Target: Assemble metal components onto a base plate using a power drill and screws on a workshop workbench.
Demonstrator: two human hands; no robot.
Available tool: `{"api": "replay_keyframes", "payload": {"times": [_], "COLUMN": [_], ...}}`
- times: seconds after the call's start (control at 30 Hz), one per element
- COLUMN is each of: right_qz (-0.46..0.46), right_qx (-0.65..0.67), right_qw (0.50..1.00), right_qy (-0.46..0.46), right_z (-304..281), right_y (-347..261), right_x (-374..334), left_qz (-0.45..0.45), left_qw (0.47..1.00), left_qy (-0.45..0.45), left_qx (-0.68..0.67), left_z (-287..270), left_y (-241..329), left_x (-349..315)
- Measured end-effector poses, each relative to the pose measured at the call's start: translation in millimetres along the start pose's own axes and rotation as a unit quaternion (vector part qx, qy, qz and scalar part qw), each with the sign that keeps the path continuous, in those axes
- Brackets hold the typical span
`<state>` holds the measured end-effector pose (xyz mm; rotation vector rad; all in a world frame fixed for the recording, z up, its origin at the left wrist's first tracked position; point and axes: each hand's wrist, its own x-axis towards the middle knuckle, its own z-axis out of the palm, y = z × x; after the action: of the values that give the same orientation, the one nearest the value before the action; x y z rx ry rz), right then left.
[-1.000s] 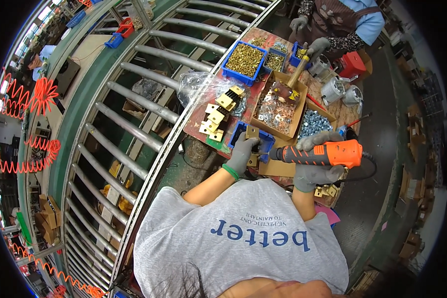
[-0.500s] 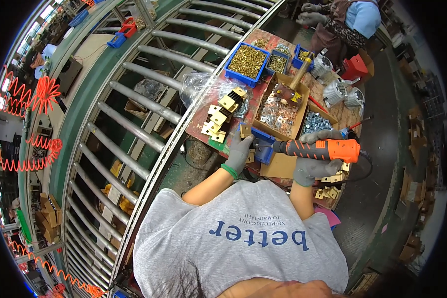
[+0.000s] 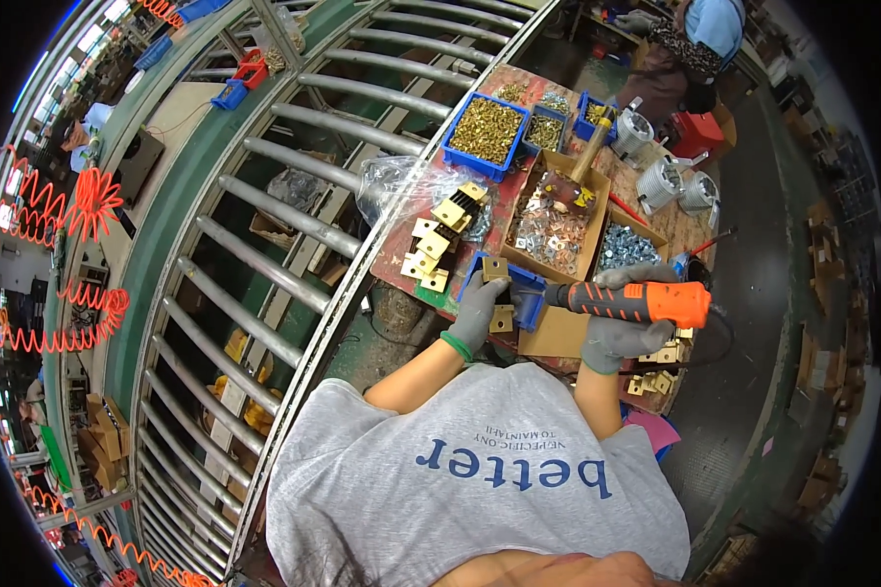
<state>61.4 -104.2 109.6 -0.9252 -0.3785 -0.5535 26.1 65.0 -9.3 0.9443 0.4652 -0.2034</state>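
Note:
My left hand [image 3: 476, 315], in a grey glove with a green cuff, pinches a small brass-coloured bracket [image 3: 495, 268] with a hole in it. My right hand [image 3: 625, 338], gloved too, is wrapped round an orange and black power screwdriver [image 3: 646, 301] lying level, its nose pointing left toward the bracket. A gap shows between the tool's nose and the left hand. Behind them sits a blue bin [image 3: 530, 308], partly hidden by the tool. Another brass bracket [image 3: 501, 319] is just below the one I hold; what supports it is hidden.
Stacked brass brackets [image 3: 431, 245] lie on the red bench left of a cardboard box [image 3: 587, 210] of small metal parts with a hammer [image 3: 589, 157] across it. A blue bin [image 3: 485, 132] holds brass fasteners. A roller conveyor [image 3: 264, 245] runs along the left; a co-worker [image 3: 700, 49] is at the far right.
The screwdriver's nose and my left hand, close together before, now stand farther apart. The bracket in my left hand has turned its holed face more toward view. My right hand still holds the tool.

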Motion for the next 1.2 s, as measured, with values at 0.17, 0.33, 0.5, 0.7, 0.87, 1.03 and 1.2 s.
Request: {"api": "replay_keyframes", "payload": {"times": [0.17, 0.33, 0.5, 0.7, 0.87, 1.03, 1.2], "right_qz": [-0.008, -0.039, -0.082, -0.140, -0.194, -0.238, -0.266], "right_qx": [0.094, 0.077, 0.006, 0.074, 0.033, -0.024, -0.035], "right_qw": [0.993, 0.996, 0.997, 0.987, 0.980, 0.971, 0.963], "right_qy": [-0.072, 0.007, -0.002, 0.001, -0.027, -0.024, 0.001], "right_z": [-22.7, -37.2, -50.0, -64.7, -92.4, -108.8, -119.8], "right_y": [-25.8, -53.5, -85.8, -118.6, -153.7, -183.6, -195.9], "right_x": [6.9, 1.6, -2.7, -11.0, -16.1, -22.3, -26.8], "left_qz": [0.050, 0.223, 0.161, 0.253, 0.303, 0.447, 0.420], "left_qw": [0.998, 0.823, 0.691, 0.522, 0.473, 0.509, 0.456], "left_qy": [-0.032, 0.060, 0.076, 0.091, 0.101, 0.004, -0.221], "left_qx": [0.019, 0.519, 0.700, 0.810, 0.821, 0.736, 0.753], "left_z": [6.0, -7.8, 12.5, 11.8, 18.3, 87.2, 174.6], "left_y": [36.2, 90.6, 105.7, 86.0, 86.4, 77.1, 2.8], "left_x": [6.8, 62.9, 121.4, 143.8, 148.3, 125.2, 106.2]}}
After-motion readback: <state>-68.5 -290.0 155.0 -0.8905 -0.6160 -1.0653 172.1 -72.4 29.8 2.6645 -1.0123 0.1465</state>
